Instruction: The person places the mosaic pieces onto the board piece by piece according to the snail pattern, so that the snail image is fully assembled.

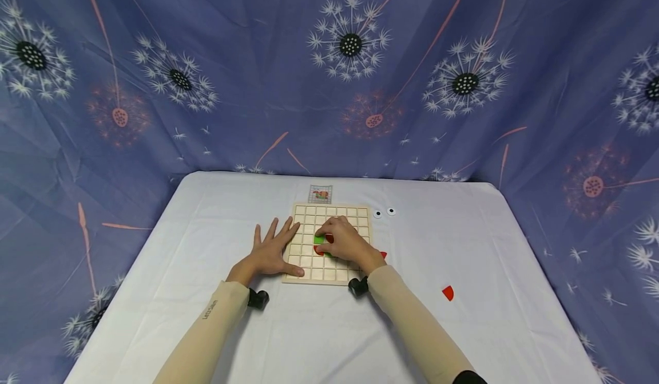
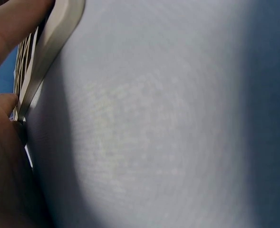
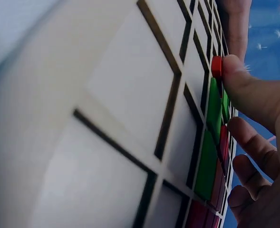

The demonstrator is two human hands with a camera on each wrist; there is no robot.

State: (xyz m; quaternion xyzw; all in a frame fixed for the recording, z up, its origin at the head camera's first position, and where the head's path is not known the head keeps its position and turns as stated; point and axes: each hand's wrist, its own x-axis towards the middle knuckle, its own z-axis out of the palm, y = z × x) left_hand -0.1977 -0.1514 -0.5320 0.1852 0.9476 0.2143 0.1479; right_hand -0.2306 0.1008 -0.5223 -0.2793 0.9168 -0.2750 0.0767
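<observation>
first, head view: left hand [image 1: 272, 252] lies flat with fingers spread and straight, palm on the white tablecloth [image 1: 195, 241], fingertips resting over the left edge of the pale wooden grid board [image 1: 340, 215]; it grasps nothing. right hand [image 1: 347, 241] sits on the middle of the board, fingers curled down onto a cluster of small red and green flat pieces [image 1: 320, 240], which lie in the grid cells partly under the hand. both forearms wear beige sleeves, each with a black wrist camera mount. other items: a small pattern card [image 1: 320, 193] just beyond the board's far edge; two round googly eyes [image 1: 384, 213] near the board's far right corner; a loose red quarter-round piece [image 1: 448, 293] lying well apart to the right; another red piece just beside the right wrist, mostly hidden. a blue dandelion-print cloth hangs behind and at the sides.

next, left wrist view: the board's wooden edge [image 2: 54, 38] runs past at upper left, a finger lying on it, the thumb below; the rest is blurred tablecloth.

last, right wrist view: the board fills the frame at a steep angle. a fingertip [image 3: 237, 71] presses against a small red piece [image 3: 217, 66] set beside green pieces in the cells; the other fingers curl below. piece shapes are hard to make out, and the near cells are blurred.
</observation>
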